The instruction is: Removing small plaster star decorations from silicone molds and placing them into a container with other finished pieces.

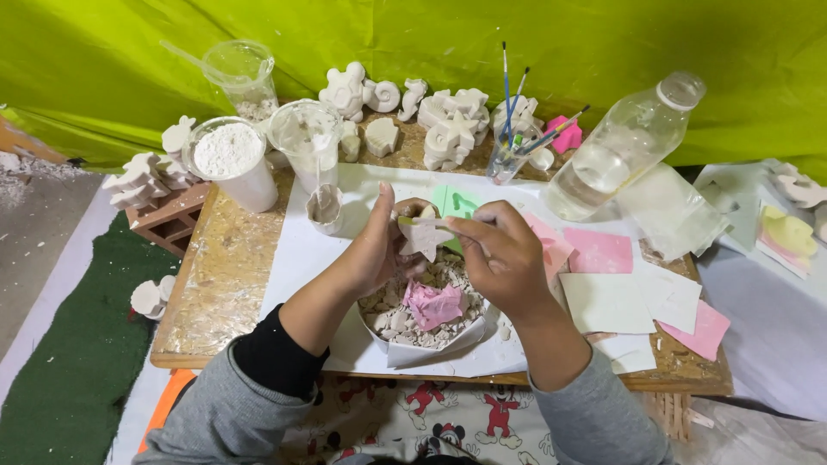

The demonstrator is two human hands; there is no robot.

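Head view shows the counter bearing a bowl of plaster scraps, above which my left hand grips a white plaster star, right-hand fingers pinched closed against its right edge.

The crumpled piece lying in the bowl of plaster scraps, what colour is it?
Pink, seen in the head view: crumpled piece.

Both forearms reach forward and converge. The left hand stands on edge, palm facing right, thumb up, fingers curled inward. Just right of it, the right hand lies knuckles up, its fingers pinched and pointing at the left fingertips.
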